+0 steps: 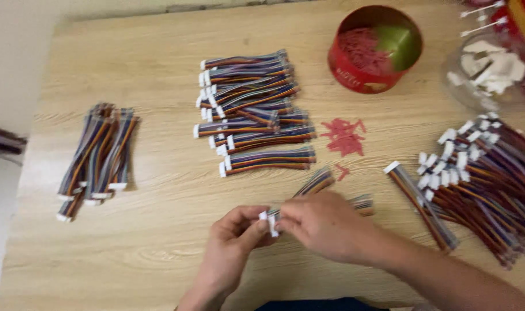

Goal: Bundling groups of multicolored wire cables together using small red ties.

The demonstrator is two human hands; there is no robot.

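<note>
Flanking red round tin (pixel 354 72): cable bundles (pixel 254 112)

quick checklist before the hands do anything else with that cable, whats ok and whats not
1. Both hands on the cable: left hand and right hand both pinch the striped cable near its white plug. Ok.
2. Cable free of the neat stack: it lies apart from it. Ok.
3. Plug seated properly: fingers cover it, image blurred. Cannot tell.
4. Loose red bits clear of the hands: they lie farther up the table. Ok.
5. Red tin within reach, open: open, upright. Ok.
6. Right-side pile of cables tidy: tangled, spread toward the edge. Not ok.
</note>
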